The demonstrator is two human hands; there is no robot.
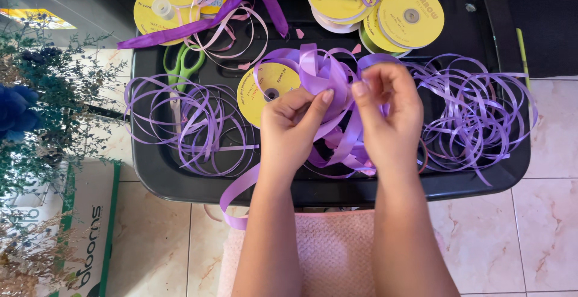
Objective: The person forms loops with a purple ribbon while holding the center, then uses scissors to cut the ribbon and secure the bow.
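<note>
both hands, left [295, 122] and right [385, 113], each grip pinched on one looped lilac ribbon [322, 71] held over the black tray [475, 179], with two loose ribbon tangles [186, 119] flanking, one green scissors [180, 62], and about seven yellow spools [410, 15].

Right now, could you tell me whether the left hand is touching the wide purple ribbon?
Touching: the head view shows the left hand pinching the wide purple ribbon.
</note>
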